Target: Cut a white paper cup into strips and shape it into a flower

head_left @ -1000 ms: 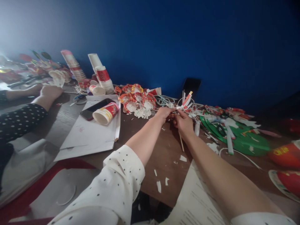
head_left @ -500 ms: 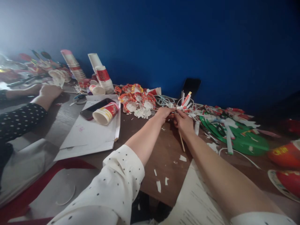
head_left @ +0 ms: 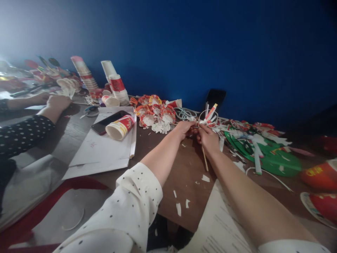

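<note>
My left hand (head_left: 187,128) and my right hand (head_left: 208,138) meet near the back of the table, fingers closed and almost touching. A thin wooden stick (head_left: 204,160) slants down toward me from beneath my right hand, which grips it. Just above the fingertips stands a paper cup cut into strips (head_left: 210,114), white with red and yellow. My left fingers pinch close to its base, but what lies in them is hidden behind the hand.
Cut red-and-white paper flowers (head_left: 155,112) lie left of my hands. Further left are a paper cup (head_left: 119,127), a phone (head_left: 101,123), a white box (head_left: 97,151) and stacked cups (head_left: 117,88). A green disc (head_left: 281,161) holds scraps at right. A co-worker's hand (head_left: 58,102) rests far left.
Both hands stay almost in place, with only a slight shift of the fingers around the stick and strips. The whole view has moved a little.
</note>
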